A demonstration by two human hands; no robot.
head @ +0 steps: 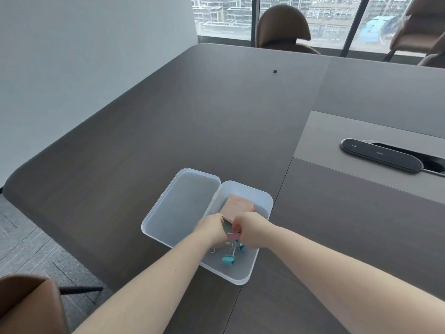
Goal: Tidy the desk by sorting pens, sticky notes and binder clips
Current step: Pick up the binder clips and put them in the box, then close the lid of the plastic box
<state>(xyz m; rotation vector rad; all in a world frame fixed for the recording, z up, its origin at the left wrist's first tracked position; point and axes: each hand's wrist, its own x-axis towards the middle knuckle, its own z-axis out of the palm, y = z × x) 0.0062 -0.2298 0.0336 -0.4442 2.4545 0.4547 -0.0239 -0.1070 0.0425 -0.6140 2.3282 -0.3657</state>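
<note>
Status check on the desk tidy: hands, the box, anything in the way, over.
Both hands in the open box: left hand and right hand pinching a pink clip. Sticky notes and teal clip inside. Lid open alongside. Nothing in the way.

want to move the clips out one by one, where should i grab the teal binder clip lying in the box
Pinch the teal binder clip by its coloured body, fingers on its two flat sides, coming straight down from above. It lies apart from the other clips, nearest the box's near wall, and its wire handles point away toward the hands.
</note>
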